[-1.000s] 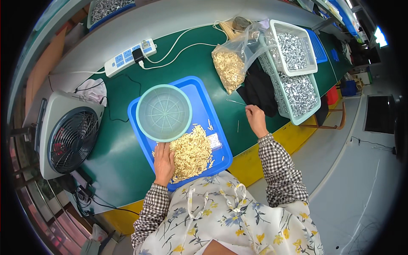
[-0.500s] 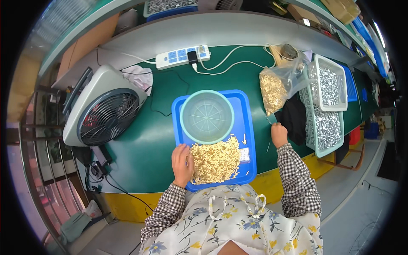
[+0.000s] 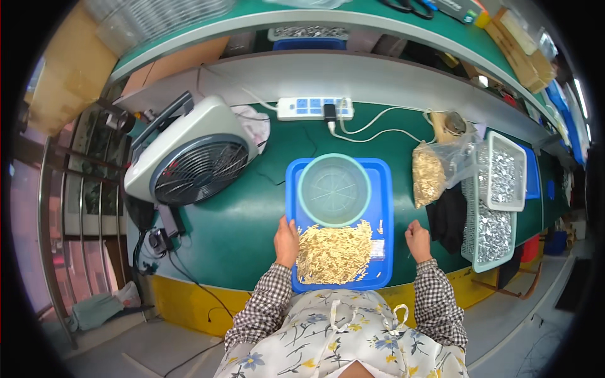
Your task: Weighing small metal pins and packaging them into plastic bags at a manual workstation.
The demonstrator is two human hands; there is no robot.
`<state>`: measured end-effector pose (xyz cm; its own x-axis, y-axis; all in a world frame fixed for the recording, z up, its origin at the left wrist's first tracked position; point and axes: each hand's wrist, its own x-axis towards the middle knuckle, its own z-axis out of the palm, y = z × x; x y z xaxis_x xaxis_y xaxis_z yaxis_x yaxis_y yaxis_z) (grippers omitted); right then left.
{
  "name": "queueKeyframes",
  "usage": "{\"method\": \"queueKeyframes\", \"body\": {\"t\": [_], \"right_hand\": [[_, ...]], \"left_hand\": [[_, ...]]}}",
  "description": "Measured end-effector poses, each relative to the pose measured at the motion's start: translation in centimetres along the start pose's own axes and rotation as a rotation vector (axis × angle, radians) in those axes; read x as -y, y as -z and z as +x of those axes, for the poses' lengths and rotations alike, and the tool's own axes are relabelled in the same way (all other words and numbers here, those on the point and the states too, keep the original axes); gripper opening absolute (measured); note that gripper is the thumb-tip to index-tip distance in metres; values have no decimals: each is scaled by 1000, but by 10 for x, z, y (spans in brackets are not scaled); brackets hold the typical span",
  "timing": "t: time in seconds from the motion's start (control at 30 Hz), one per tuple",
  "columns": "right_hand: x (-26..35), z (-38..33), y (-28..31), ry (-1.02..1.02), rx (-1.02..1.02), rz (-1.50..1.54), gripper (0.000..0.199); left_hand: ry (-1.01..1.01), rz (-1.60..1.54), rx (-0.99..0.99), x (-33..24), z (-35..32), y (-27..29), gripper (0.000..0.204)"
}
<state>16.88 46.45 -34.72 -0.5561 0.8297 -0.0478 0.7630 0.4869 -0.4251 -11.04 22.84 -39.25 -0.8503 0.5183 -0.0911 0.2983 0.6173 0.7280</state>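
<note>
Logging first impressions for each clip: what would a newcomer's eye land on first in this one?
Most striking is the bright blue tray at the centre of the green bench, holding a pale green round bowl and a heap of small golden parts in front of it. The left hand rests at the tray's left edge, the right hand on the bench just right of it. A large grey fan sits to the left.

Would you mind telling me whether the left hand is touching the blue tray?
Touching. The head view shows the left hand resting on the left edge of the blue tray, beside the gold parts, with no gap visible.
</note>
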Motion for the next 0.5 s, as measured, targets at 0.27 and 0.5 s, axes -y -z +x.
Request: {"method": "queueKeyframes", "body": {"t": [0.27, 0.5], "right_hand": [[5, 7, -23, -16, -47, -59, 7], [1, 16, -19, -31, -115, -83, 8]], "left_hand": [[-82, -88, -83, 10, 3, 14, 28], [-71, -74, -67, 2, 9, 17, 29]]}}
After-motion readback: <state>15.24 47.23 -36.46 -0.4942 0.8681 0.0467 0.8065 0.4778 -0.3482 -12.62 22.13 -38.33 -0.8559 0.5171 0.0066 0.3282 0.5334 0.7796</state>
